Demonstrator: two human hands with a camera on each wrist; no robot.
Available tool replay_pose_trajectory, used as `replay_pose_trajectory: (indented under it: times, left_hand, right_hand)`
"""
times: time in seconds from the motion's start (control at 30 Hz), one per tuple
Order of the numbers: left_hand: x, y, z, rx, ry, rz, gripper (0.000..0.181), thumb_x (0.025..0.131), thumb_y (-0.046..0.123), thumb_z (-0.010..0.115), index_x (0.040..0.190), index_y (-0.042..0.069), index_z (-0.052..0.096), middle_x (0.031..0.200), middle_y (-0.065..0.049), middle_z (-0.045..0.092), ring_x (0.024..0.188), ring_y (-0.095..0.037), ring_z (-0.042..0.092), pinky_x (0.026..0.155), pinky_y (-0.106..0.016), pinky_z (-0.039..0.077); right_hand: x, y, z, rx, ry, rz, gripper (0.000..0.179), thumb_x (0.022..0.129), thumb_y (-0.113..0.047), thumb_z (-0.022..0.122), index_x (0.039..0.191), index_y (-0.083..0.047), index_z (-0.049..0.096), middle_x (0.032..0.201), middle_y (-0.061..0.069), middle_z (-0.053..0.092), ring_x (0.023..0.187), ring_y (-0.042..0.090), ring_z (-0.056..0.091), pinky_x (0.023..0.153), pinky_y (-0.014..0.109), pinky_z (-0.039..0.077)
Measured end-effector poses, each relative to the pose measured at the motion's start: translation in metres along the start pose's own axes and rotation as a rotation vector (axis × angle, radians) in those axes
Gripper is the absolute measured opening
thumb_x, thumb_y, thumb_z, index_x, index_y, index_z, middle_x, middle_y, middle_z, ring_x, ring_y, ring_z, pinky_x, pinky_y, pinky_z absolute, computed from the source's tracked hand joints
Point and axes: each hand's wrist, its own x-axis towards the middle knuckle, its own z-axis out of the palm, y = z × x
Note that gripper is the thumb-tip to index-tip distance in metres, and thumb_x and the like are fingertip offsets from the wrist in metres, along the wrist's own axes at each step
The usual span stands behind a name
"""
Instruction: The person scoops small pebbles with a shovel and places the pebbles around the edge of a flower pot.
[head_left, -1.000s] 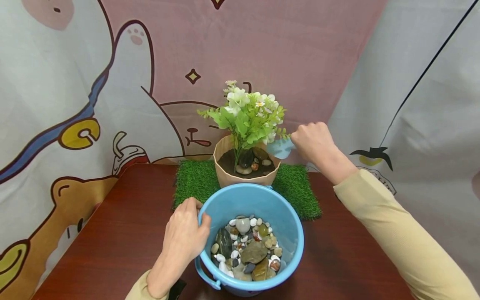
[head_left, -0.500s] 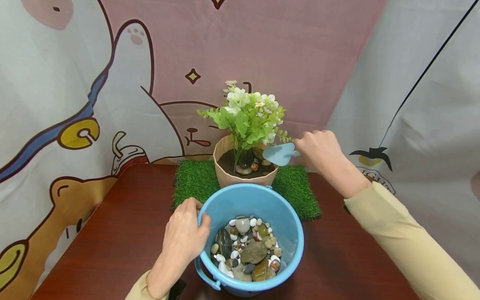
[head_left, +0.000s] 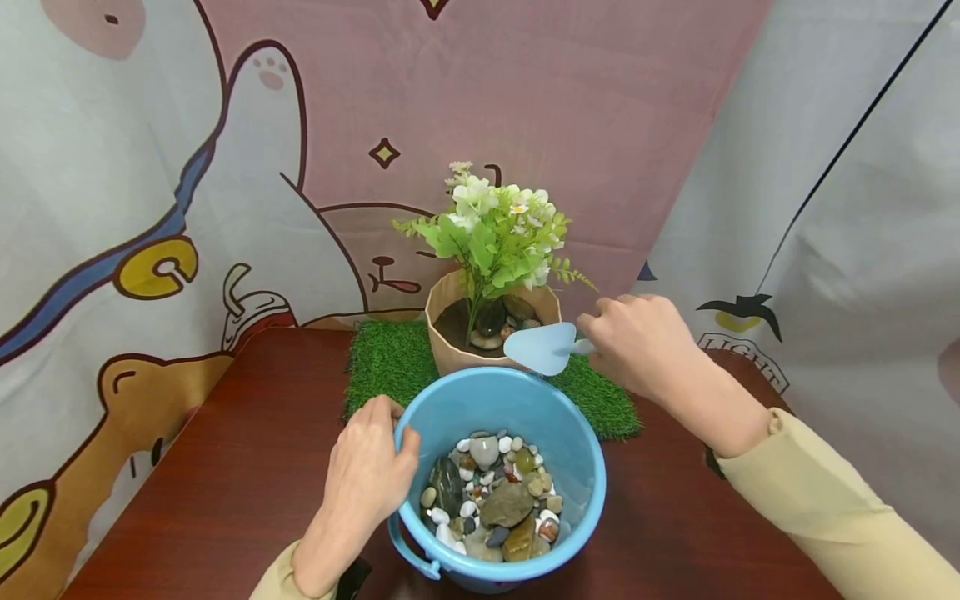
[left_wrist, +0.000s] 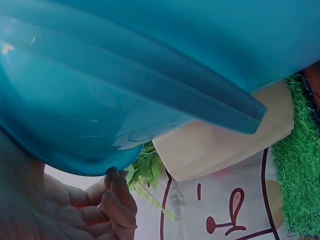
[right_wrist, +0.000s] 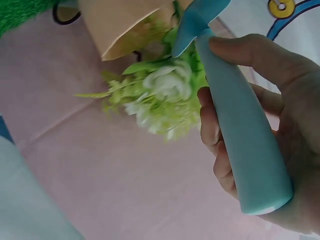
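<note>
A light-blue bucket (head_left: pixel 495 379) stands in front of me, its bottom covered with pebbles and larger stones (head_left: pixel 507 504). My left hand (head_left: pixel 371 467) grips the bucket's rim on the left side, fingers curled at the edge. In my right hand (head_left: pixel 637 346) is a small blue hand trowel (head_left: pixel 542 348); the right wrist view shows fingers and thumb wrapped round its thick handle (right_wrist: pixel 245 130). The trowel's blade hangs over the front right rim of a beige flowerpot (head_left: pixel 468 361), behind the bucket. White flowers and green leaves (head_left: pixel 495 237) rise from the pot, with stones on its dark soil.
A mat of artificial grass (head_left: pixel 390 367) lies under the pot on the reddish-brown table (head_left: pixel 247 467). The bucket's handle (head_left: pixel 412 550) hangs down at its front left. A printed cloth (head_left: pixel 600 125) hangs close behind the pot.
My right hand has come down and toward me with the trowel, whose blade has moved from the pot's right side to its front rim. The left hand and bucket have stayed put.
</note>
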Motion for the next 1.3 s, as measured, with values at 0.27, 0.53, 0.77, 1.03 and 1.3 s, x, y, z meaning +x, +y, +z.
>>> replay_pose_trajectory:
  times: [0.27, 0.53, 0.77, 1.03, 1.3]
  left_hand:
    - [0.000, 0.000, 0.000, -0.001, -0.008, -0.005, 0.016, 0.083, 0.016, 0.057, 0.093, 0.003, 0.060, 0.077, -0.005, 0.057, 0.072, -0.020, 0.054, 0.061, -0.036, 0.045]
    - [0.000, 0.001, -0.001, -0.001, -0.012, -0.011, 0.016, 0.083, 0.016, 0.056, 0.093, 0.003, 0.060, 0.078, -0.005, 0.057, 0.073, -0.021, 0.055, 0.062, -0.037, 0.046]
    - [0.000, 0.000, 0.000, -0.003, -0.006, -0.006, 0.016, 0.083, 0.015, 0.056, 0.093, 0.003, 0.060, 0.078, -0.005, 0.057, 0.073, -0.021, 0.055, 0.062, -0.037, 0.046]
    - [0.000, 0.000, 0.000, -0.004, -0.002, 0.001, 0.016, 0.083, 0.015, 0.056, 0.093, 0.003, 0.060, 0.078, -0.005, 0.057, 0.073, -0.021, 0.055, 0.061, -0.036, 0.046]
    - [0.000, 0.000, 0.000, 0.004, -0.010, -0.005, 0.017, 0.083, 0.016, 0.056, 0.093, 0.003, 0.060, 0.078, -0.005, 0.057, 0.073, -0.021, 0.055, 0.062, -0.036, 0.046]
  right_hand:
    - [-0.007, -0.020, -0.010, -0.033, 0.081, -0.087, 0.014, 0.063, -0.012, 0.077, 0.069, -0.011, 0.064, 0.060, 0.003, 0.056, 0.049, 0.017, 0.047, 0.043, 0.027, 0.038]
    - [-0.011, -0.035, -0.012, -0.042, 0.038, -0.170, 0.020, 0.065, -0.021, 0.081, 0.078, -0.013, 0.070, 0.069, 0.004, 0.064, 0.056, 0.017, 0.056, 0.048, 0.027, 0.044]
    - [-0.013, -0.049, 0.000, -0.073, -0.002, -0.251, 0.012, 0.071, -0.021, 0.078, 0.079, -0.015, 0.071, 0.069, 0.003, 0.065, 0.057, 0.017, 0.057, 0.050, 0.027, 0.044]
    - [-0.016, -0.067, 0.015, -0.102, -0.081, -0.332, 0.018, 0.070, -0.022, 0.080, 0.069, -0.017, 0.063, 0.061, 0.001, 0.055, 0.052, 0.016, 0.048, 0.047, 0.026, 0.034]
    - [-0.018, -0.086, 0.028, -0.112, -0.058, -0.406, 0.024, 0.068, -0.022, 0.081, 0.063, -0.018, 0.059, 0.057, -0.001, 0.047, 0.050, 0.014, 0.038, 0.047, 0.025, 0.029]
